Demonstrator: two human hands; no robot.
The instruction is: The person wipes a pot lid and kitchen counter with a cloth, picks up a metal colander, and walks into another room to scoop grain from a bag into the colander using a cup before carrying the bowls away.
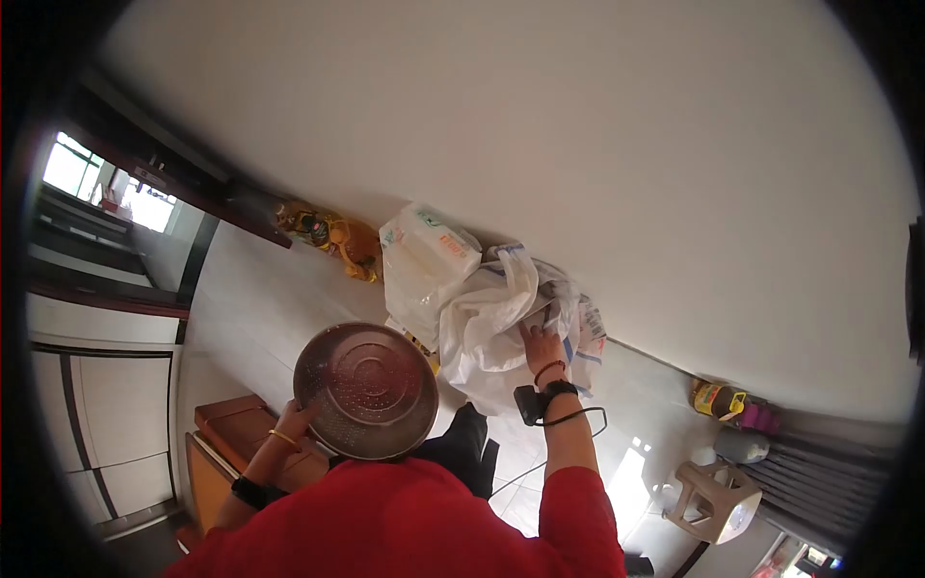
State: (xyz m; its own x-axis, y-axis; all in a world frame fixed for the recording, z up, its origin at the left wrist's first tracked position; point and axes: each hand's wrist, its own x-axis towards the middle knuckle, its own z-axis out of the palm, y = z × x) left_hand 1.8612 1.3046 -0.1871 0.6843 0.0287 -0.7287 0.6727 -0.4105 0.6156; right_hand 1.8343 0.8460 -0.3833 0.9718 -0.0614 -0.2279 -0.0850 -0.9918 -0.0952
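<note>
Brushed-looking brown metal: a round colander (366, 376), dotted with holes, is held out in front of a person in red, to the left of a crumpled white sack (482, 323) on the floor (255, 299). From where I stand, the left hand (295, 424) is closed on the colander's near left edge, the only hold on it. Gripped from one side, such a wide piece would tip easily, so a firm, deep grip on the rim and a level wrist should serve best.

The right hand (542, 349) reaches down among the sack's folds near its right side. Its fingertips are partly lost in the plastic; I cannot tell whether they pinch anything or lie spread. The sack looks limp, so folding its loose edge outward would probably work better than tugging.

A dark cord (578, 414) loops off the right wrist and could snag on the plastic; the arm is best moved slowly. A plastic-wrapped bundle (429, 250) stands close against the sack's left side, with golden bottles (361, 250) farther left along the wall (578, 125).
</note>
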